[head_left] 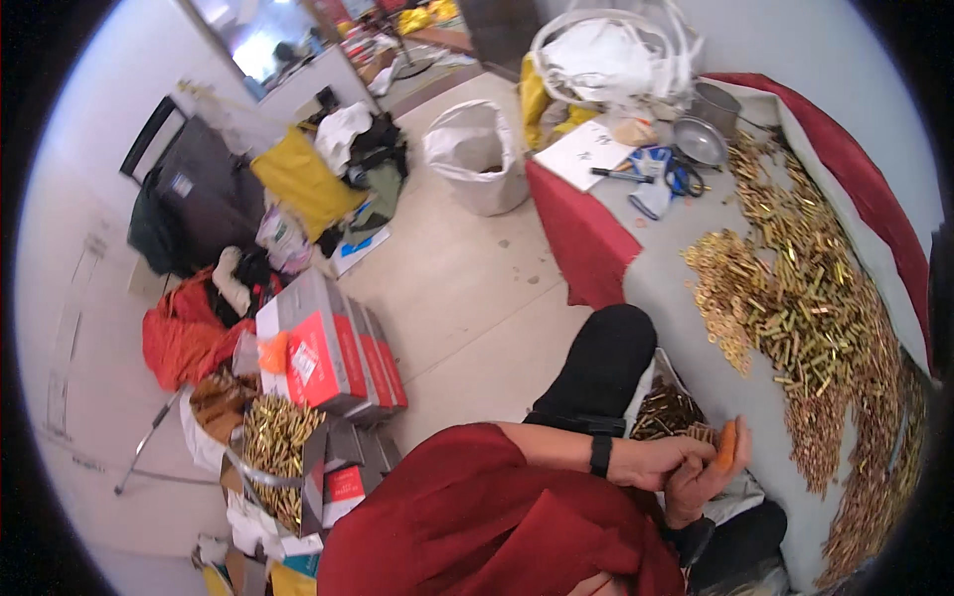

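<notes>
My left hand (661, 459), with a black band at the wrist, meets my right hand (693, 489) over my lap. The left fingers are bent and pressed together against the right hand. My right hand is curled, an orange cover (728, 447) on one finger. Whatever small piece is between the fingers is hidden. Just beyond the hands, a white bag (644, 397) holds dark brown metal pieces (668, 409). To the right, the grey-covered table (686, 308) bears gold-coloured rings (723, 288), short gold-coloured tubes (810, 318) and copper-toned slim pieces (865, 497).
A white sack (472, 164) stands on the floor ahead. At left are stacked grey-and-red boxes (333, 348) and an open box of gold-coloured pieces (278, 447). Scissors (686, 179), a black marker (621, 175) and a metal bowl (701, 142) lie on the table's far end.
</notes>
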The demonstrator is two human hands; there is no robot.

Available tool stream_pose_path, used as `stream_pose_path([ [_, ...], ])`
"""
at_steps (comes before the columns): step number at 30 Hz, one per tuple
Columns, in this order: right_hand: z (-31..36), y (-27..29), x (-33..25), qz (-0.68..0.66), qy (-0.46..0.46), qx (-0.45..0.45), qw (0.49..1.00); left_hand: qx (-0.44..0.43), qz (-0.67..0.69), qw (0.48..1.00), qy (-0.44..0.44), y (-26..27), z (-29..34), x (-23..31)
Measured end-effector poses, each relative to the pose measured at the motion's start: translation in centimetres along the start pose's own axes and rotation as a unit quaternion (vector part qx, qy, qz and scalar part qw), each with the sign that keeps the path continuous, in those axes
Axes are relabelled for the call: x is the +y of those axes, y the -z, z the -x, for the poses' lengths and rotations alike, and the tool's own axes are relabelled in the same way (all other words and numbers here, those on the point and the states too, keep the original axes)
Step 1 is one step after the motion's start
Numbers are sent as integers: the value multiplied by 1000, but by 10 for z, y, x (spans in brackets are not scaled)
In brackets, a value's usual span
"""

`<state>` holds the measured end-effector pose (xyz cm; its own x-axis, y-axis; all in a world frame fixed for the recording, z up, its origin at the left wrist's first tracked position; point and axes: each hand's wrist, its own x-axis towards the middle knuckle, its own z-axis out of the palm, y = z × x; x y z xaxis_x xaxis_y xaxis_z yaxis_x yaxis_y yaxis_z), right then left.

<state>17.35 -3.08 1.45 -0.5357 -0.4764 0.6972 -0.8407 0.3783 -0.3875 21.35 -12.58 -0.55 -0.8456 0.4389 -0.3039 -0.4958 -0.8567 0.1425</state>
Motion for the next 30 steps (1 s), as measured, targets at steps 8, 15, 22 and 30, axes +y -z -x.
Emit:
stream_pose_path([
  [8,3,-1,7,48,-125,33,990,48,-44,998,-23,-12,-26,-7],
  [15,-30,6,5,0,-175,-13,985,146,-108,975,-128,-14,-34,92],
  [22,-1,17,55,6,-344,44,938,182,-195,938,-222,-32,-62,125],
  [30,-52,-2,111,109,-221,8,969,103,-147,971,-156,-12,-47,127],
])
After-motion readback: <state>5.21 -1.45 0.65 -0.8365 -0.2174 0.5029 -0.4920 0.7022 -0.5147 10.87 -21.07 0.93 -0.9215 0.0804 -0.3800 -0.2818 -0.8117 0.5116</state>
